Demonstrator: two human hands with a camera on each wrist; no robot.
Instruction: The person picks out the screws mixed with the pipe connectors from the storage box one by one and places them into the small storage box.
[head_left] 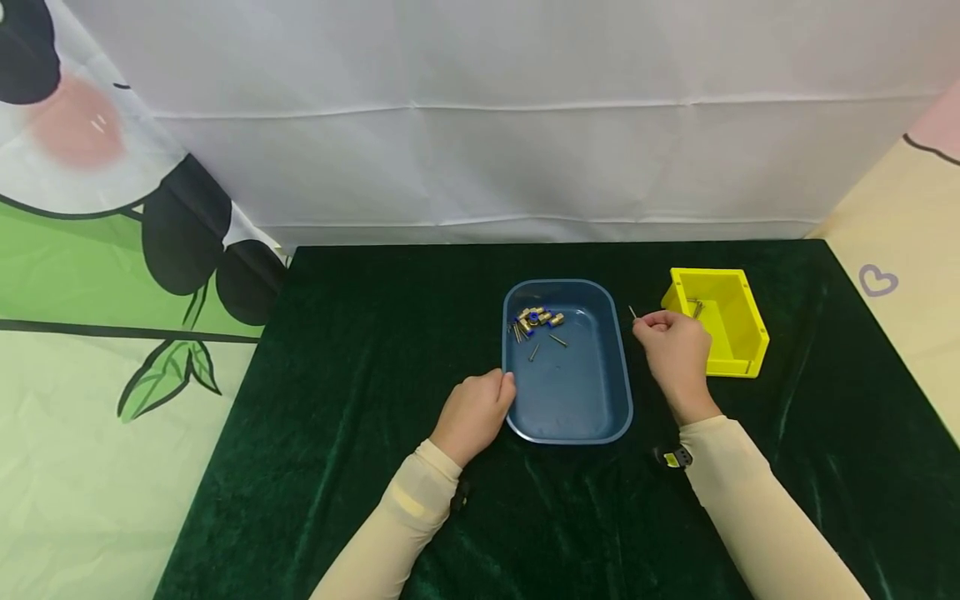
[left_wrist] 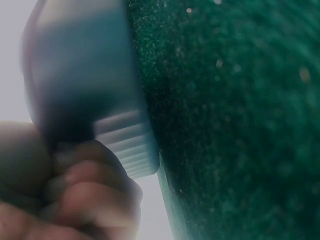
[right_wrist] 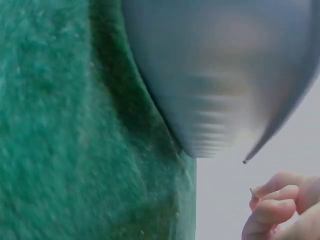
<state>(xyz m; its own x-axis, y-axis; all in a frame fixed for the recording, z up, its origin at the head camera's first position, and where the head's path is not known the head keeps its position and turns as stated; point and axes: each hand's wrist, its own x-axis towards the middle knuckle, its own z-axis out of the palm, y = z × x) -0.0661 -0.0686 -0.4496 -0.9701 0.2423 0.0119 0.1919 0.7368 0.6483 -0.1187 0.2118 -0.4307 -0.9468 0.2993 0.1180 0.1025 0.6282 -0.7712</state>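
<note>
My left hand (head_left: 474,414) grips the left rim of a blue plastic tray (head_left: 577,408), thumb on top; the left wrist view shows curled fingers (left_wrist: 95,195) against its outer wall. Toward the tray's far left corner lies a cluster of brass fittings (head_left: 534,318) with blue rings. Several screws lie around them, including a loose screw (head_left: 558,340) nearer the middle. Just right of the tray, my right hand (head_left: 677,354) pinches a thin screw (head_left: 632,312) between thumb and forefinger, its end pointing up. That hand partly covers a yellow bin (head_left: 738,321).
Inside the yellow bin, a few screws (head_left: 697,308) lie by its left wall. Dark green velvet cloth (head_left: 360,350) covers the table. A white sheet (head_left: 450,167) hangs behind the far edge, with printed cloth (head_left: 75,267) on the left.
</note>
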